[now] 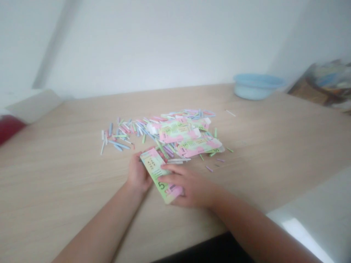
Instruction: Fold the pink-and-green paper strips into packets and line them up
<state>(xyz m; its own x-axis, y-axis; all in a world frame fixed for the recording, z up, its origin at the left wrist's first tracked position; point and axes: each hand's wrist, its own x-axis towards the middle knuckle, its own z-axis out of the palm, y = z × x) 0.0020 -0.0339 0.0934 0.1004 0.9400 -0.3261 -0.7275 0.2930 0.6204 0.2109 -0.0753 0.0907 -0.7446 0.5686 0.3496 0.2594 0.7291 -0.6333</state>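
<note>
Pink and green, a printed packet [153, 168] marked with a 5 slants between the two sets of fingers! The left hand [137, 173] has it cradled from behind, fingertips wrapping round the far edge; the right hand [193, 186] lays its fingers across the near half, though whether they pinch or merely rest, I can't tell. Light stuff, by the look of it: thin card, likely springy, a touch slick, easily creased if squeezed mid-panel. Best hold? Along the long edges, gently, flat fingers behind for backing. Just beyond the fingers, more packets [179, 133] of the same print lie overlapped upon slim pastel sticks [141, 126], which spread leftward too. Farther off, to the fingers' right, a pale blue basin [253, 89] sits on the wood-grain surface [68, 168].
</note>
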